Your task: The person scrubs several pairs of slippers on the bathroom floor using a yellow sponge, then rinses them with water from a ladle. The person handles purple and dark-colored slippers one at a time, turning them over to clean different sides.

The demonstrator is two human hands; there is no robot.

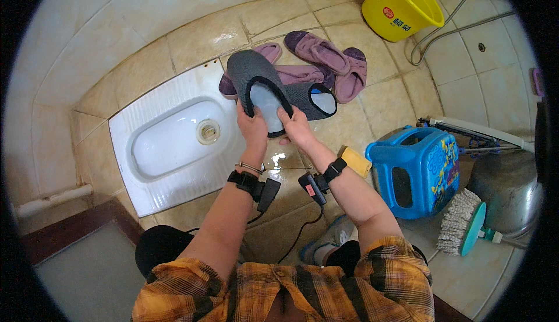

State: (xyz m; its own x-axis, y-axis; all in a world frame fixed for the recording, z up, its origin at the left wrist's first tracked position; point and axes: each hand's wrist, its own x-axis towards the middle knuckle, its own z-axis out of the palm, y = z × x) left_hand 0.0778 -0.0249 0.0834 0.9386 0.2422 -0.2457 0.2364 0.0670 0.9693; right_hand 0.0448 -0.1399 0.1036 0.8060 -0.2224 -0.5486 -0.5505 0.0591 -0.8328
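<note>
Both my hands grip a dark grey slipper (251,64) with a black-trimmed opening and a pale insole. My left hand (251,125) is closed on the left side of its heel end. On the right side, my right hand (297,127) holds it with the thumb inside the opening. A second grey slipper (304,99) lies just beyond on the floor, partly covered by the held one. Several pinkish-purple slippers (329,57) are heaped behind the pair, some overlapping. Straps with small black devices sit on both my wrists.
A white squat toilet (129,162) is set in the tiled floor (355,124) at left. To the right stand a blue plastic stool (381,159), a yellow block (356,162), a round mop head (457,229) and a metal pot (506,188). A yellow bucket (399,7) stands far right beside a hose.
</note>
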